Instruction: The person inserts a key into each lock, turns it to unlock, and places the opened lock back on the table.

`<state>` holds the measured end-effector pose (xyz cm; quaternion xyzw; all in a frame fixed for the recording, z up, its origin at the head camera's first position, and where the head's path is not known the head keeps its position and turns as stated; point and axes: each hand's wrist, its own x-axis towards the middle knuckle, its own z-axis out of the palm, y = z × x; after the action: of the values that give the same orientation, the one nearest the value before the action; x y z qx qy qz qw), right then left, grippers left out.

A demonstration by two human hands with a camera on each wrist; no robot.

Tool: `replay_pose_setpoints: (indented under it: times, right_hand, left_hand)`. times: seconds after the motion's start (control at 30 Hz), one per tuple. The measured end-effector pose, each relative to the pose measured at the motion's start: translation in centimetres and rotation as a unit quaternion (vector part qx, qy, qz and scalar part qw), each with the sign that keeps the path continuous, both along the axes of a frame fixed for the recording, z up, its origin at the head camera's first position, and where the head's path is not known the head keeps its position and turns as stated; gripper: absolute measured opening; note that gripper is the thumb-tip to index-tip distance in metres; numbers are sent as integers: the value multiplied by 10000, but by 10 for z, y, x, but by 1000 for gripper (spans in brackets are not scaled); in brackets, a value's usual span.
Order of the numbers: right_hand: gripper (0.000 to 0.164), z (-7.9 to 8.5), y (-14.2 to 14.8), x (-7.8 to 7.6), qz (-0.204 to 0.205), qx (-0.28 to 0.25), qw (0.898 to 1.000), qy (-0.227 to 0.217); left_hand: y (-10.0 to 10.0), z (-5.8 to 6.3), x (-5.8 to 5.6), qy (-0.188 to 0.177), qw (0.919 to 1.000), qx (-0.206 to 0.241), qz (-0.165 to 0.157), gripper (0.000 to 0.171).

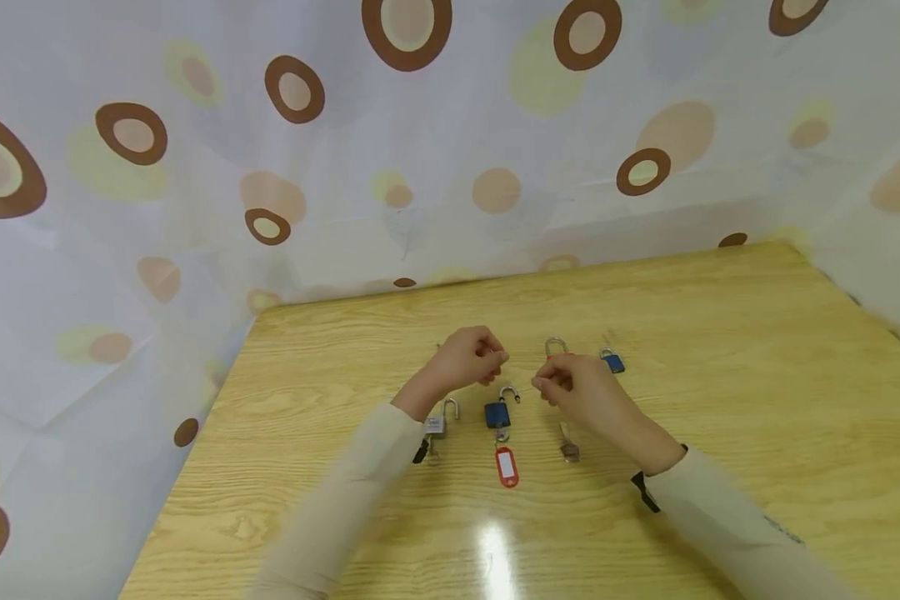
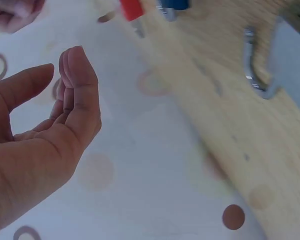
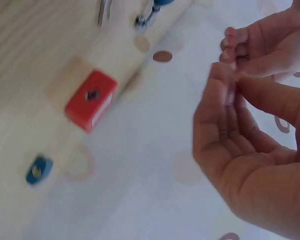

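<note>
Blue padlock (image 1: pixel 497 415), unlocked, lies on a wooden table (image 1: pixel 720 333), with a silver padlock (image 1: pixel 435 426) to its left. Held above the table, the left hand (image 1: pixel 468 358) is loosely curled and empty; whether the right hand (image 1: pixel 583 392) pinches anything cannot be told.

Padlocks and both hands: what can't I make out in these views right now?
- Red padlock: head view, body mostly hidden by the right hand.
- Silver padlock: left wrist view, cut off by the right edge; its label is too small to read in the head view.
- Right fingers: right wrist view, closed tips hide whether they pinch anything.
</note>
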<state>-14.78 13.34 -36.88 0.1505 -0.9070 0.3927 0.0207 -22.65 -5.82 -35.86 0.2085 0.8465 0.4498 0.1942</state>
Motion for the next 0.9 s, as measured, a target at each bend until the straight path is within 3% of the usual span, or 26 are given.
replay_pose_setpoints:
  times: [0.07, 0.17, 0.37, 0.63, 0.9]
  right_hand:
    - [10, 3, 5, 3, -227, 357, 9991, 36]
    - [17, 2, 10, 10, -398, 1044, 9934, -255]
    - [29, -14, 8, 24, -306, 1933, 9758, -976]
    - [29, -22, 2, 26, -339, 1972, 9740, -1060]
    - [31, -26, 2, 27, -393, 1945, 9763, -865]
  left_hand:
    - [0, 6, 6, 126, 9996, 242, 93, 15]
    - [-1, 14, 14, 238, 9979, 554, 239, 15]
    - [0, 20, 25, 262, 9954, 856, 352, 15]
    - [2, 24, 32, 287, 9954, 882, 258, 14]
    - [2, 24, 33, 374, 9957, 823, 186, 13]
